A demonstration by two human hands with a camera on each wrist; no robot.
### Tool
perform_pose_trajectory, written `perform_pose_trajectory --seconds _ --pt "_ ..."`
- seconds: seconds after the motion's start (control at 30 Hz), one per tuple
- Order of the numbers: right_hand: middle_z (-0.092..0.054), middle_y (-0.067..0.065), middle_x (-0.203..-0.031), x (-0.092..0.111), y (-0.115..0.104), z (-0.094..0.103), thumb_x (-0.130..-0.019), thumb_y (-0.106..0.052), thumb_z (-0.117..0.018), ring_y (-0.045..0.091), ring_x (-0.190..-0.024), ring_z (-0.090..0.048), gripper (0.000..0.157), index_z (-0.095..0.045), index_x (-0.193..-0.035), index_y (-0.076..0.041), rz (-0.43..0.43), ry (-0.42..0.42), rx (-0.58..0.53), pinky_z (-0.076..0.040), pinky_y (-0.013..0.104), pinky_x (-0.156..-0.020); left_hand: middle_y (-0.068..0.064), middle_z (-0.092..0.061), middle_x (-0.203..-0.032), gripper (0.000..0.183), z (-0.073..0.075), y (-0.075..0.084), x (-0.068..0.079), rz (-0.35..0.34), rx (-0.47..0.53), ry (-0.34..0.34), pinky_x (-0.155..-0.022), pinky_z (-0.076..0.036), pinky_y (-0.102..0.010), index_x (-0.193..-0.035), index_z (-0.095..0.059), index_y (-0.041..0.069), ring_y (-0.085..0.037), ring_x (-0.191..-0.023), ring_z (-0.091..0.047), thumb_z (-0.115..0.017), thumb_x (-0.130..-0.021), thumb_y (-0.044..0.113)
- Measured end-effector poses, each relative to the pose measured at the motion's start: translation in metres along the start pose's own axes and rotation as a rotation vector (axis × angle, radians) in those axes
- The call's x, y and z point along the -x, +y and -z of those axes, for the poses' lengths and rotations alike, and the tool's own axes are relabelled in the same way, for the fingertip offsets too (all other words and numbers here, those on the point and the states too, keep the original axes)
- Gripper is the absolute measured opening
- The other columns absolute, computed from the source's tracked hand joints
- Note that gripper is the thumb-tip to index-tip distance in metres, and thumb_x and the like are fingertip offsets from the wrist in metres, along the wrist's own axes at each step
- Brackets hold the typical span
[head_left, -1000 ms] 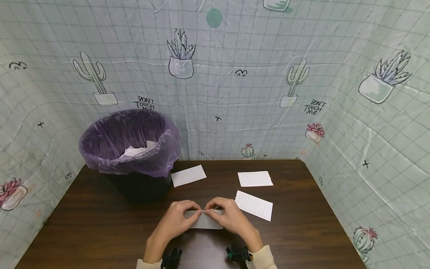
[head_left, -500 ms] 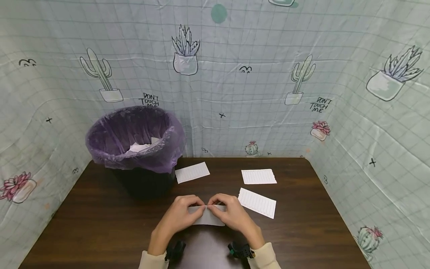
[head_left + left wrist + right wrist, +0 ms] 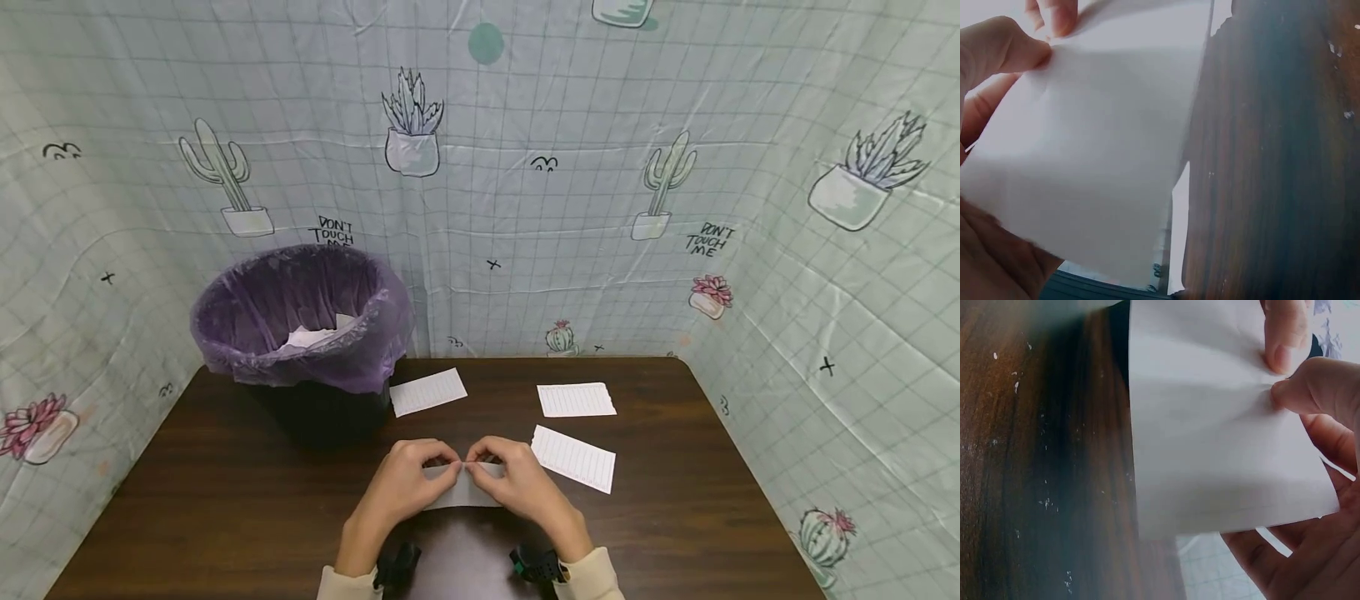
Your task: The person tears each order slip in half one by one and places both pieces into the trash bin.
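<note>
A small sheet of paper [image 3: 463, 493], its blank side facing me, is held up near the front of the table. My left hand [image 3: 408, 482] pinches its upper edge near the middle, thumb in front. Right beside it, my right hand [image 3: 522, 482] pinches the same edge, the thumb tips almost meeting. Seen from the left wrist, the paper [image 3: 1097, 125] looks whole below the pinch. In the right wrist view, slight creases spread across the paper [image 3: 1210, 437] from the pinching thumbs. The other fingers are partly hidden behind it.
A black bin [image 3: 322, 417] with a purple liner [image 3: 300, 371] stands at the left, white paper [image 3: 307, 336] inside. Lined slips lie at the bin's right [image 3: 429, 392], at the back right [image 3: 576, 400] and beside my right hand [image 3: 575, 458]. A patterned curtain [image 3: 495, 208] encloses the table.
The head view has shifted slightly. Both hands keep pinching the paper's upper edge, their thumb tips now a little closer together. The slips and bin stay in place.
</note>
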State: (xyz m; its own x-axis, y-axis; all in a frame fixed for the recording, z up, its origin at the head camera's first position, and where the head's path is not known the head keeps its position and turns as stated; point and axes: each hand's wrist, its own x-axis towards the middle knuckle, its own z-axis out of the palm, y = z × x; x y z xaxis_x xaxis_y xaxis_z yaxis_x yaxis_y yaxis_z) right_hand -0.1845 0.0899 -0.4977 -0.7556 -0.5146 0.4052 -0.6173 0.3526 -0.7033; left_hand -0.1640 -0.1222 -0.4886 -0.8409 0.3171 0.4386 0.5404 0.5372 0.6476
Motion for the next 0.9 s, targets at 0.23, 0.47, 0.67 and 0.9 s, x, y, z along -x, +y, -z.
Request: perform_pose_trajectory --seconds 0.23,0.47,0.67,0.9 --pt "-0.074 0.0 -0.093 0.002 0.002 -0.001 -0.096 -0.008 -0.071 0.009 -0.089 -0.069 0.006 -0.071 -0.095 -0.014 0.003 0.005 -0.04 -0.059 0.031 -0.08 0.007 -0.076 -0.086 0.011 -0.002 0.001 0.0 0.009 0.018 -0.027 -0.078 -0.061 -0.034 -0.085 -0.078 0.016 -0.013 -0.083 -0.074 -0.075 -0.089 0.005" --pt "-0.072 -0.001 -0.09 0.001 0.006 -0.007 -0.093 -0.004 -0.069 0.006 -0.087 -0.065 0.011 -0.07 -0.093 -0.014 0.065 0.012 -0.018 -0.059 0.032 -0.078 0.006 -0.077 -0.087 0.012 0.001 -0.002 0.002 0.067 0.054 -0.085 -0.082 -0.061 -0.034 -0.087 -0.079 0.015 -0.013 -0.086 -0.074 -0.072 -0.091 0.007" --pt "-0.07 -0.001 -0.087 0.0 0.008 -0.011 -0.09 -0.003 -0.071 0.004 -0.084 -0.063 0.012 -0.07 -0.09 -0.015 0.088 0.036 -0.011 -0.057 0.026 -0.076 0.006 -0.077 -0.085 0.013 0.001 -0.003 0.002 0.109 0.083 -0.091 -0.083 -0.06 -0.033 -0.086 -0.079 0.015 -0.012 -0.087 -0.075 -0.07 -0.09 0.007" --pt "-0.071 -0.003 -0.088 0.0 0.007 -0.011 -0.092 -0.001 -0.072 0.007 -0.082 -0.066 0.013 -0.073 -0.09 -0.014 0.122 0.059 -0.016 -0.059 0.029 -0.073 0.008 -0.077 -0.085 0.013 0.003 -0.004 0.001 0.145 0.102 -0.072 -0.082 -0.058 -0.03 -0.086 -0.079 0.016 -0.008 -0.084 -0.073 -0.071 -0.091 0.008"
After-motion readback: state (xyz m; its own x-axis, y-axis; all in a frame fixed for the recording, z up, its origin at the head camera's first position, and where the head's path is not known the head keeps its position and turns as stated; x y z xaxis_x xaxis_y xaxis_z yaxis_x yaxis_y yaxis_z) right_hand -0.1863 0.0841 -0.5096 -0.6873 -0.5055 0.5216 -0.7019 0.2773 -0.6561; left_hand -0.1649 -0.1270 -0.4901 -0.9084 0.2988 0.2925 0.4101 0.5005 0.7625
